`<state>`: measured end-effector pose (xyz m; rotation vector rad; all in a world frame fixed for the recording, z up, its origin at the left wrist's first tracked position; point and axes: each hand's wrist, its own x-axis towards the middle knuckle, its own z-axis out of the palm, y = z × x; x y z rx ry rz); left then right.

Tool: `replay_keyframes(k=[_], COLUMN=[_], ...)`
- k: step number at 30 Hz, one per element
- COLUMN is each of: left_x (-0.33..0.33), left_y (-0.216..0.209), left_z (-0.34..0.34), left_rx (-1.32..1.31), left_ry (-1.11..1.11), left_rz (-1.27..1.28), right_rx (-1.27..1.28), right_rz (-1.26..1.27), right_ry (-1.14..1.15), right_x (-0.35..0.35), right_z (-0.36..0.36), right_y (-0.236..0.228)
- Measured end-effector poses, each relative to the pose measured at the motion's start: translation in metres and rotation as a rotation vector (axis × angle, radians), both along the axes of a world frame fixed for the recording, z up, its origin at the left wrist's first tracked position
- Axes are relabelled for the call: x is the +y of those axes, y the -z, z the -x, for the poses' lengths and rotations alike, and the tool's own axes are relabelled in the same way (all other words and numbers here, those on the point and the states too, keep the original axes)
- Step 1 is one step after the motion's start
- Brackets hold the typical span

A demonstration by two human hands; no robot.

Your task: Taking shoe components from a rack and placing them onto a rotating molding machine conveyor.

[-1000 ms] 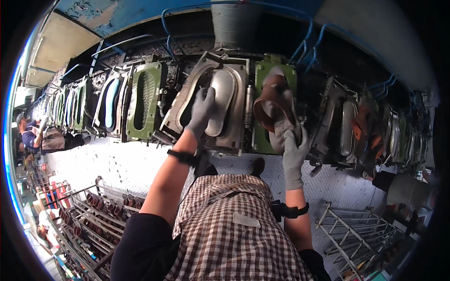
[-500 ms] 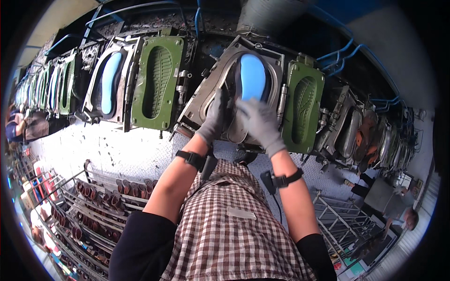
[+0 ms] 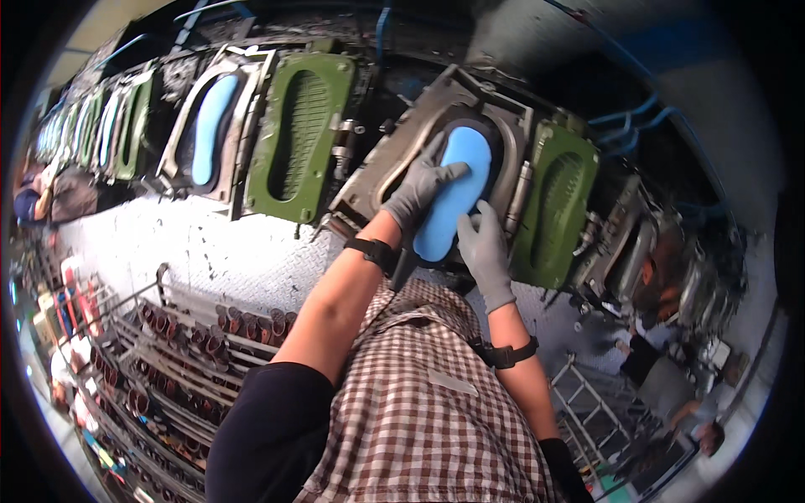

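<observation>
A blue insole (image 3: 470, 155) lies slanted over the metal shoe-last mould (image 3: 394, 159) in front of me, its lower end reaching past the mould's near edge. My left hand (image 3: 417, 191), in a grey glove, grips the insole's left side, thumb across the top and fingers along the edge. By its right edge is my right hand (image 3: 486, 254), also gloved; thumb and forefinger are spread apart with their tips at the edge, the other fingers bent. Whether those tips press on it is hard to see. The dark sole-shaped form under the insole is partly covered.
Green sole moulds stand to the left (image 3: 300, 138) and right (image 3: 555, 205). Another mould with a blue insole (image 3: 214, 126) is farther left. A shoe rack (image 3: 180, 360) stands behind at lower left, a metal frame rack (image 3: 587, 402) at lower right. Another person (image 3: 671, 390) is at far right.
The insole has shifted toward me and now slants over the mould's near edge. My left hand has moved onto its side; my right hand has drawn back to its right edge. The view has shifted.
</observation>
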<state>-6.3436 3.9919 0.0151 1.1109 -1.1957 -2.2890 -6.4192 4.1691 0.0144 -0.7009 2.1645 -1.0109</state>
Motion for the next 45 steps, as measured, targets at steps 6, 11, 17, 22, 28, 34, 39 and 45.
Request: replay_keyframes(k=[6, 11, 17, 22, 28, 34, 39, 45], left_x=[0.009, 0.007, 0.036, 0.097, 0.193, 0.304, 0.412, 0.495], left_y=[0.01, 0.048, 0.033, -0.01, -0.033, -0.086, -0.134, -0.084], left_z=[0.001, 0.051, 0.046, 0.0, 0.016, 0.112, 0.189, 0.273], left_rx=[0.015, 0.13, -0.216, -0.491, -0.778, -0.433, -0.162, -0.163], left_ry=[0.123, -0.075, -0.114, -0.032, -0.158, -0.067, 0.193, 0.294], left_rz=[0.289, 0.26, 0.364, 0.606, 1.021, 1.28, 1.103, 0.677], right_rx=[-0.638, 0.192, 0.155, -0.185, 0.672, 1.045, 0.972, 0.634], right_rz=[0.314, 0.155, 0.177, 0.151, 0.395, -0.164, -0.006, -0.02], right_ry=[0.345, 0.034, -0.224, -0.057, 0.099, 0.25, 0.447, 0.588], right_x=[-0.005, -0.019, -0.011, 0.07, 0.282, 0.427, 0.481, 0.525], right_z=[0.001, 0.046, 0.072, 0.105, 0.251, 0.301, 0.295, 0.291], right_y=[0.0, 0.0, -0.009, -0.037, -0.024, -0.034, -0.088, -0.095])
